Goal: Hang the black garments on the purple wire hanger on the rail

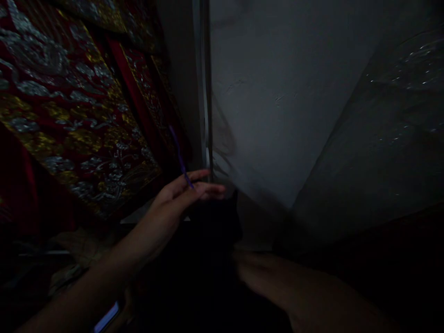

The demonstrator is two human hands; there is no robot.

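Observation:
The scene is very dark. My left hand (180, 194) reaches forward at the centre, with a thin, slightly bent purple strip (180, 159) between its thumb and fingers; whether it is a cord or a stick cannot be made out. Just below those fingers is a black thing (217, 219), perhaps cloth or a bag, its shape lost in shadow. My right hand (256, 270) lies lower right against the edge of the dark area. Its fingers are blurred and sink into the shadow, so what they touch is hidden.
Red cloth (86, 97) with raised gold and silver embroidery hangs at the left. A narrow upright metal-like strip (204, 92) runs along the pale wall (277, 101). Shiny clear plastic sheeting (388, 138) covers the right. A lit phone-like screen (107, 318) shows at bottom left.

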